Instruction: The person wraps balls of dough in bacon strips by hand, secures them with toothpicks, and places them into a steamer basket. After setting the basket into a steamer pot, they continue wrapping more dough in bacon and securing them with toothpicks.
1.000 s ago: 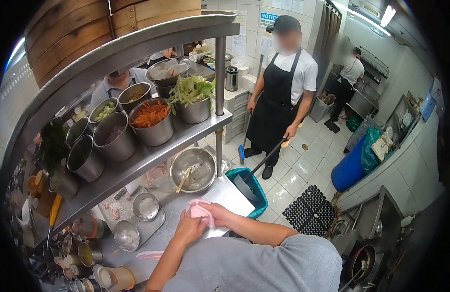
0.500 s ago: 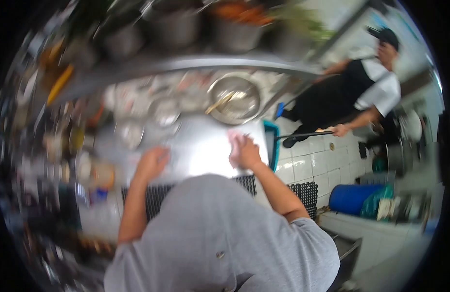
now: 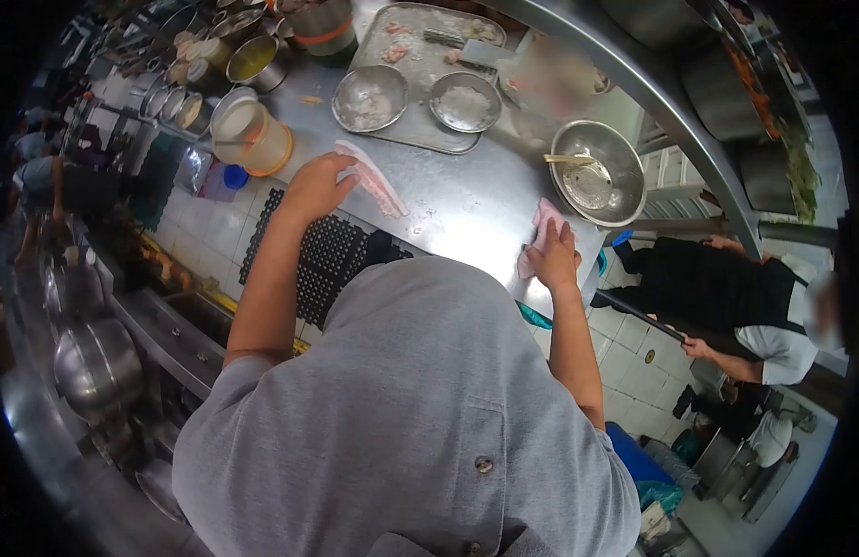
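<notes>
A long pale pink strip, perhaps meat [image 3: 374, 181], lies on the steel table [image 3: 448, 200]. My left hand [image 3: 320, 186] is at its upper left end, fingers bent over that end and thumb apart; whether it grips the strip is hard to tell. Near the table's right end, my right hand [image 3: 555, 257] presses on a folded pink cloth [image 3: 541, 232], fingers resting on it. Just beyond that cloth is a large metal bowl [image 3: 598, 174] with a light-handled utensil in it.
Two metal bowls [image 3: 370, 97] with white powder stand on a tray [image 3: 420, 60] at the back. A white tub [image 3: 252, 135] is at the left. Shelf edge [image 3: 671, 111] overhangs the right. A co-worker [image 3: 717, 288] holds a pole beside the table.
The view has turned and is sharper. The pink strip now shows by my left hand, which was over bare table. My right hand is still on the pink cloth.
</notes>
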The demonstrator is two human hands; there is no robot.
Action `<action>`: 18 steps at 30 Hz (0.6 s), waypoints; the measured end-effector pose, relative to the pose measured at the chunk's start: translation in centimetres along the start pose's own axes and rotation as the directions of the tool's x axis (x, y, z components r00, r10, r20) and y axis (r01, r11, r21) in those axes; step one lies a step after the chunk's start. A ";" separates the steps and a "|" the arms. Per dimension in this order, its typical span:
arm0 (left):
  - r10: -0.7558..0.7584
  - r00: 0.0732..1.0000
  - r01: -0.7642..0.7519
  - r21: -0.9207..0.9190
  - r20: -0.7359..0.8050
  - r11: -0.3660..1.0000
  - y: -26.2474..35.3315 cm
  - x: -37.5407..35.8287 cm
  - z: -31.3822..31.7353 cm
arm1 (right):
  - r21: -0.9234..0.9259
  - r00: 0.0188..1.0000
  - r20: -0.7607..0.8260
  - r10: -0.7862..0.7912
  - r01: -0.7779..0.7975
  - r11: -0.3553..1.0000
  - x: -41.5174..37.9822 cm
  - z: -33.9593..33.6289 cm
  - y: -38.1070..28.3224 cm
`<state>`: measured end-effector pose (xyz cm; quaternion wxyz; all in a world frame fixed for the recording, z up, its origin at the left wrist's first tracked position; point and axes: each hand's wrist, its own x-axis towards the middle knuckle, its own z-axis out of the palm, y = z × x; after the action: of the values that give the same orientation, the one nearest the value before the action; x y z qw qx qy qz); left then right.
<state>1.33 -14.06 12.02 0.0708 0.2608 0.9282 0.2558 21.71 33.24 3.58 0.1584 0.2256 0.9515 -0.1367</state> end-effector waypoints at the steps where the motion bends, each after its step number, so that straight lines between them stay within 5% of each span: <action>1: -0.015 1.000 0.015 -0.002 -0.006 1.000 -1.0 -0.5 0.0 | -0.008 1.000 0.005 -0.014 0.014 1.000 -0.1 0.1 -0.7; 3: -0.159 0.987 0.156 0.126 0.017 0.980 -2.8 -1.7 0.1 | -0.008 0.983 -0.179 0.044 -0.046 0.999 -0.7 0.5 -2.5; 4: -0.169 0.986 0.167 0.125 0.009 0.978 -3.2 -2.0 0.1 | 0.012 0.932 -0.360 -0.037 0.045 0.999 -0.9 1.9 -2.9; 10: -0.314 0.949 0.314 0.030 0.012 0.949 -4.5 -3.4 2.0 | 0.275 0.842 -0.385 -0.377 0.495 0.824 -2.0 3.5 -9.4; 15: -0.313 0.946 0.299 -0.139 -0.089 0.944 -4.4 -1.4 3.7 | 0.416 0.841 -0.236 -0.488 0.541 0.731 2.2 -0.1 -17.1; 18: -0.319 0.928 0.278 -0.212 -0.191 0.937 -5.1 0.2 4.2 | 0.345 0.783 -0.309 -0.539 0.621 0.704 6.7 -2.5 -22.8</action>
<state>-0.03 -15.84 5.75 0.0281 0.0781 0.9319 0.3531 4.63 17.07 7.72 -0.0356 -0.0458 0.9298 -0.3635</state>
